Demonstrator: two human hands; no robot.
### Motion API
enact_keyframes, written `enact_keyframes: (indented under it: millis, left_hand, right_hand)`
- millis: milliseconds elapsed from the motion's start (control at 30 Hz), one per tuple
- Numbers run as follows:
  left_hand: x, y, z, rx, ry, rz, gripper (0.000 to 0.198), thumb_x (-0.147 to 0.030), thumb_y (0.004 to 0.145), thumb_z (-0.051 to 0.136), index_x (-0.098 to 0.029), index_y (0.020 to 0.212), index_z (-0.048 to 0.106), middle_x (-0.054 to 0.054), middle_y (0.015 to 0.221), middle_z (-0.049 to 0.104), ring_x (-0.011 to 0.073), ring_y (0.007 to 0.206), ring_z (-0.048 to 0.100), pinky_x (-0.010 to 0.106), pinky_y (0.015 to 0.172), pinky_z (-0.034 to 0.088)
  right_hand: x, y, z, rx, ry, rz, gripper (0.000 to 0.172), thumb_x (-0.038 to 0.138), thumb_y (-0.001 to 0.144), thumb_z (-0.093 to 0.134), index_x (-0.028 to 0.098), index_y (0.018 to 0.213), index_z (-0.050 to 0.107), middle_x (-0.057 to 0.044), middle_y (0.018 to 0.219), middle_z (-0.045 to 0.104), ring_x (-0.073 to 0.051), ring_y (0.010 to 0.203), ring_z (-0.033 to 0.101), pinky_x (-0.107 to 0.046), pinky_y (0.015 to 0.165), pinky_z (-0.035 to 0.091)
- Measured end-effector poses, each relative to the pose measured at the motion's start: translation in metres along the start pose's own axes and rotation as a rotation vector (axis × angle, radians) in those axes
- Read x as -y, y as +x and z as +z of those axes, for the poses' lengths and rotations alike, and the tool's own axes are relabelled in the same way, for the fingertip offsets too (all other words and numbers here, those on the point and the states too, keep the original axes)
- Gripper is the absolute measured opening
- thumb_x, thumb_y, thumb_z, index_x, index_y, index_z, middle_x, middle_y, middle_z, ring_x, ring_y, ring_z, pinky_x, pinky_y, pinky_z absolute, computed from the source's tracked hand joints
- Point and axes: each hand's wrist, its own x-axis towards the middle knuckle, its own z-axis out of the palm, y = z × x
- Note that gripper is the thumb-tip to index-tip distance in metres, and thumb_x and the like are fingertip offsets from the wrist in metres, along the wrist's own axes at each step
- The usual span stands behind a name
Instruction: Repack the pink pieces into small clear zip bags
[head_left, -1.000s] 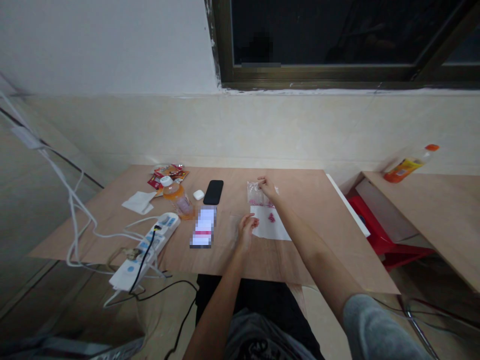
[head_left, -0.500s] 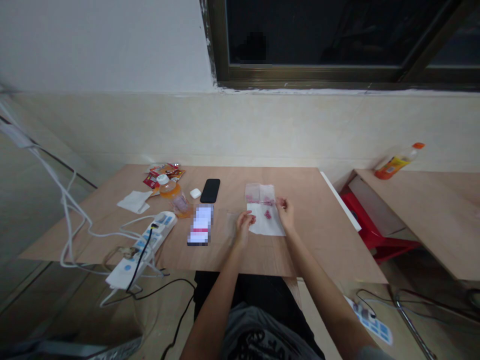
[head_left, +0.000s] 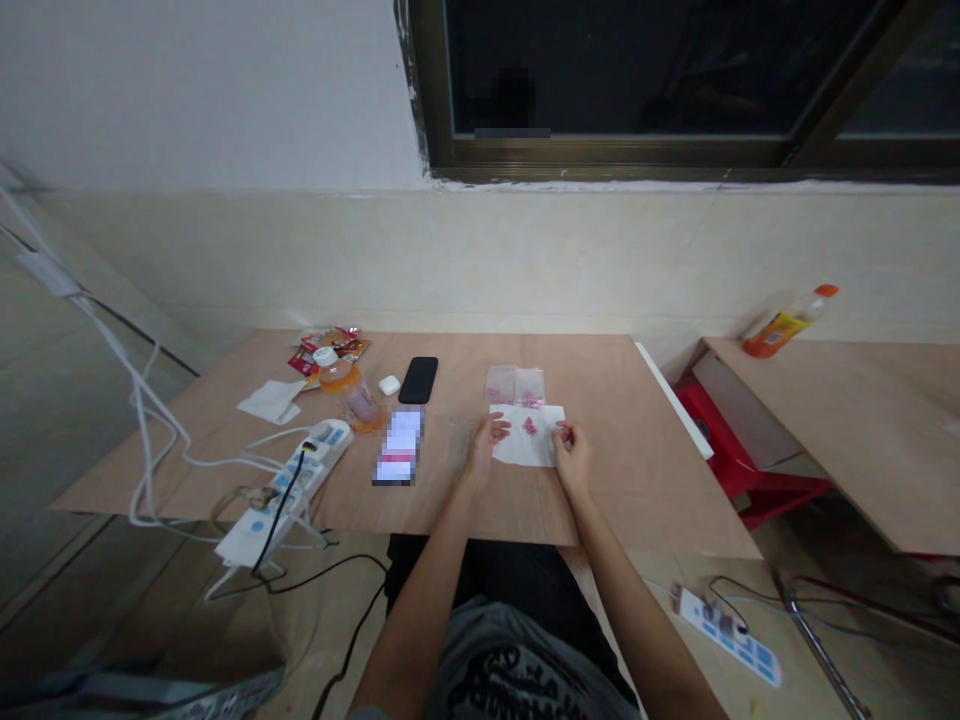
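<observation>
My left hand (head_left: pixel 487 447) sat at the left edge of the white paper sheet (head_left: pixel 529 440), and my right hand (head_left: pixel 573 455) sat at its right edge. Neither was clenched. The fingers curled lightly toward the paper, but from the head view I could not tell whether either hand was pinching it or only resting against it. The sheet lay flat on the table (head_left: pixel 626 470) between my hands, with a small cluster of pink bits (head_left: pixel 530 426) near its far edge. Paper that thin called for fingertips only, with even pressure from both sides and the hands kept clear of the loose bits.

Just beyond the sheet lay two clear plastic bags (head_left: pixel 514 385), thin and crinkled, with pink specks showing through. Farther left, well apart from my hands, were a glossy black phone (head_left: pixel 418 380), a small rounded white case (head_left: pixel 388 385) and a clear bottle (head_left: pixel 346 398) holding orange liquid. Nearer me lay a pixelated rectangle (head_left: pixel 397 447) that I could not make out. Past those were a soft, folded tissue (head_left: pixel 268 401), shiny snack wrappers (head_left: pixel 330 348) and a white power strip (head_left: pixel 259 530) trailing cables.
</observation>
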Motion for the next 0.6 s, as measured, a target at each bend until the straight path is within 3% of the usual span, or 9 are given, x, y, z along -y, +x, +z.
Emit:
enact_keyframes:
  millis: [67, 133, 233, 300, 433, 600]
  left_hand:
    - [-0.01, -0.002, -0.003, -0.057, -0.024, 0.036, 0.037, -0.047, 0.074, 0.059, -0.015, 0.093, 0.062, 0.006, 0.084, 0.066, 0.0138, 0.072, 0.062, 0.028, 0.073, 0.047]
    - [-0.018, -0.008, -0.011, -0.137, 0.103, 0.101, 0.037, -0.047, 0.074, 0.059, -0.015, 0.094, 0.06, 0.006, 0.087, 0.065, 0.0142, 0.072, 0.061, 0.027, 0.07, 0.047]
    - [-0.025, -0.021, -0.025, -0.272, 0.561, 0.224, 0.037, -0.045, 0.074, 0.061, -0.016, 0.098, 0.06, 0.008, 0.091, 0.065, 0.019, 0.081, 0.062, 0.03, 0.072, 0.047]
    - [-0.025, -0.032, -0.031, -0.336, 0.949, 0.286, 0.038, -0.045, 0.076, 0.061, -0.018, 0.102, 0.06, 0.01, 0.1, 0.064, 0.0237, 0.095, 0.06, 0.035, 0.083, 0.045]
    - [-0.02, -0.05, -0.028, -0.39, 1.453, 0.261, 0.06, -0.052, 0.076, 0.061, -0.018, 0.125, 0.05, 0.014, 0.116, 0.059, 0.0333, 0.115, 0.05, 0.047, 0.096, 0.036]
    - [-0.014, -0.058, -0.016, -0.362, 1.614, 0.206, 0.069, -0.051, 0.077, 0.059, -0.018, 0.135, 0.04, 0.016, 0.12, 0.056, 0.0354, 0.115, 0.047, 0.048, 0.096, 0.033]
  right_hand:
    - [0.002, -0.001, -0.001, -0.005, -0.005, -0.001, 0.028, 0.039, 0.081, 0.049, 0.015, 0.09, 0.061, -0.003, 0.077, 0.06, -0.018, 0.07, 0.054, -0.03, 0.069, 0.043]
    - [0.003, -0.001, -0.002, -0.011, -0.004, 0.001, 0.029, 0.04, 0.081, 0.048, 0.015, 0.089, 0.061, -0.004, 0.078, 0.061, -0.018, 0.071, 0.054, -0.03, 0.069, 0.043]
    - [0.003, -0.001, -0.002, -0.011, -0.006, 0.005, 0.03, 0.04, 0.081, 0.048, 0.015, 0.09, 0.062, -0.003, 0.074, 0.059, -0.017, 0.069, 0.053, -0.029, 0.067, 0.042]
    - [0.002, -0.001, -0.002, -0.009, -0.017, -0.005, 0.03, 0.04, 0.081, 0.048, 0.015, 0.09, 0.062, -0.002, 0.072, 0.058, -0.017, 0.067, 0.052, -0.029, 0.065, 0.041]
    - [0.001, -0.001, -0.002, -0.006, -0.032, -0.017, 0.028, 0.038, 0.081, 0.048, 0.015, 0.089, 0.062, -0.002, 0.072, 0.058, -0.017, 0.066, 0.052, -0.028, 0.064, 0.04]
    - [0.002, -0.001, -0.003, 0.001, -0.046, -0.022, 0.03, 0.039, 0.082, 0.046, 0.015, 0.089, 0.062, -0.002, 0.072, 0.058, -0.017, 0.066, 0.053, -0.028, 0.064, 0.04]
